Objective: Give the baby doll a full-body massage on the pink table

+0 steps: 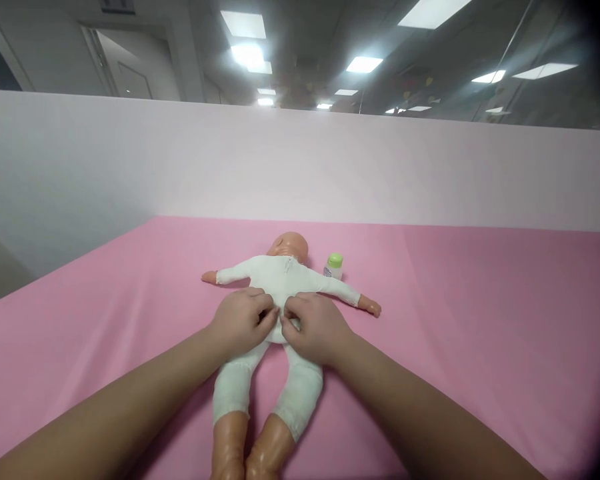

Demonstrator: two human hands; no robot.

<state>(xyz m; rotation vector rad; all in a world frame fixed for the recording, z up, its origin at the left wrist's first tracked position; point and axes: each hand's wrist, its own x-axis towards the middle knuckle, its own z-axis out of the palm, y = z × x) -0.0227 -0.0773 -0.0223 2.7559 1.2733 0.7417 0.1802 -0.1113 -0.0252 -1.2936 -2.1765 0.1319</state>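
My left hand (241, 321) and right hand (314, 327) pinch the white cloth suit at the waist of the plastic baby doll (275, 293), lying mid-table (480, 320), head toward the far edge, beside a small green-capped bottle (334, 265).

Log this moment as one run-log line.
left hand: pinching suit at doll waist | right hand: pinching suit beside it | doll: face down, arms spread, on pink sheet | bottle: upright by doll's shoulder

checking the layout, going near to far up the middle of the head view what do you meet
doll's bare legs → left hand and right hand side by side on the doll's white suit → doll's head → pink wall
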